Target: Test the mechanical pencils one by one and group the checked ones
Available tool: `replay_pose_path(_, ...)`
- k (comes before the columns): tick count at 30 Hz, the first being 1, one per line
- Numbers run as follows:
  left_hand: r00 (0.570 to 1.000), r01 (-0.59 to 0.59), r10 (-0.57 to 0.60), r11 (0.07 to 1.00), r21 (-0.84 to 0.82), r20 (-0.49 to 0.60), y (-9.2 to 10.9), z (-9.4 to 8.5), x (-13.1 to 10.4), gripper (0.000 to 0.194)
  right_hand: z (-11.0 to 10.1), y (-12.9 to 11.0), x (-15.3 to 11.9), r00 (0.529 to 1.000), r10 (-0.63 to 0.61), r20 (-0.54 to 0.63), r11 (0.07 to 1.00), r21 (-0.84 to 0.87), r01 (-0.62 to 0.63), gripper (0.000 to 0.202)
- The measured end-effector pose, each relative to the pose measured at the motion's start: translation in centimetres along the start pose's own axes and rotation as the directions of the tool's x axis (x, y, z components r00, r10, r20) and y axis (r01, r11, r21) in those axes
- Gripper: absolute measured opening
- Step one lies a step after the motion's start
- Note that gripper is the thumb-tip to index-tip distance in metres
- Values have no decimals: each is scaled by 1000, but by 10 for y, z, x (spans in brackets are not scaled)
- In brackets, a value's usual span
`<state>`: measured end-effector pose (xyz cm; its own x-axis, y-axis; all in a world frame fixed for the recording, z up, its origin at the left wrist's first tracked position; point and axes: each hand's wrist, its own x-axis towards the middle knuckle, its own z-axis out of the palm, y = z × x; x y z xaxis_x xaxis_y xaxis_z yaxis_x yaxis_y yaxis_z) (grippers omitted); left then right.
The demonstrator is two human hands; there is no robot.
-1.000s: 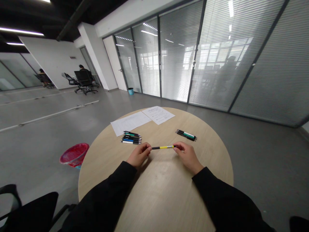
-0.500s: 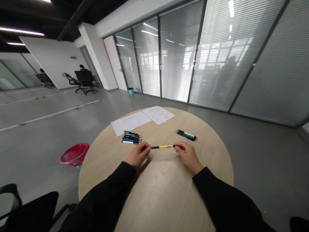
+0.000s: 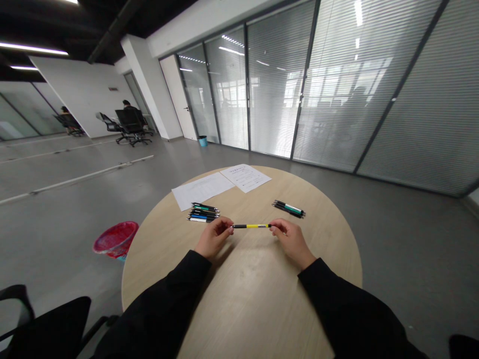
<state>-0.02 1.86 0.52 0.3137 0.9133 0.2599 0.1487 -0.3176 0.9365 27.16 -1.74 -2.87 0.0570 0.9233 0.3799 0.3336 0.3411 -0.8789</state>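
Observation:
A yellow and black pen (image 3: 252, 226) lies level between my two hands, above the wooden table. My left hand (image 3: 214, 238) pinches its black end at the left, fingers closed. At the other end, the thumb and fingers of my right hand (image 3: 292, 241) are closed on the tip. Just beyond my left hand lies a row of several pens (image 3: 202, 213) with black, green, blue and white barrels. A smaller group of pens (image 3: 289, 208), black and green, rests beyond my right hand.
Two printed paper sheets (image 3: 204, 189) lie at the far side of the round table (image 3: 254, 309). A red-lined bin (image 3: 115, 239) stands on the floor at left, near a black chair (image 3: 48, 329). Farther back, a person sits among office chairs (image 3: 130, 122).
My left hand has shifted slightly up and left, showing a little more of the pen's left end. The right hand keeps its place on the other end.

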Motion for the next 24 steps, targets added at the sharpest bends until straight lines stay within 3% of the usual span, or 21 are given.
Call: replay_pose_path(24, 1000, 19, -18, 999, 30, -6, 0, 0, 0, 24, 1, -3, 0, 999, -13, -40, 1000, -16, 12, 16)
